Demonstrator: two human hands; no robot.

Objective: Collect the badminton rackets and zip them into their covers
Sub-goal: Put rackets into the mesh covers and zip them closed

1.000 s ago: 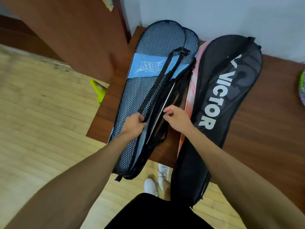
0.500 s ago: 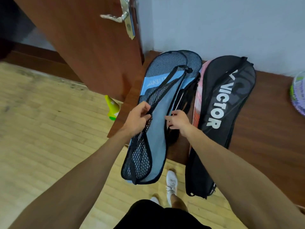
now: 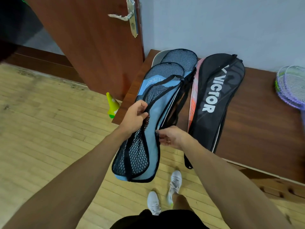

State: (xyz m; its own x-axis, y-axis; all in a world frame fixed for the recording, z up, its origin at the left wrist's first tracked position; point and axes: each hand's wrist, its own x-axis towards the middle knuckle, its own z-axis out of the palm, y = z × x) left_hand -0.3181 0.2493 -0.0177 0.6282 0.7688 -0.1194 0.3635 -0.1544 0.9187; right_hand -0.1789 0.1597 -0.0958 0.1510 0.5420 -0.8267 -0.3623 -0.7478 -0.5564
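Now gripping the mesh flap of the blue cover (image 3: 153,129) with the left hand (image 3: 134,118), curling the fingers round its black edging. Pinching that cover's right edge with the right hand (image 3: 173,138), clenching the fingers on the fabric. Holding its lower end out past the edge of the wooden surface (image 3: 255,121), above the floor (image 3: 49,129), its top end overlapping a second mesh cover (image 3: 181,59) lying there. Leaving a black cover (image 3: 214,100) lying flat just to the right, and purple rackets (image 3: 293,86) resting well apart at the far right.
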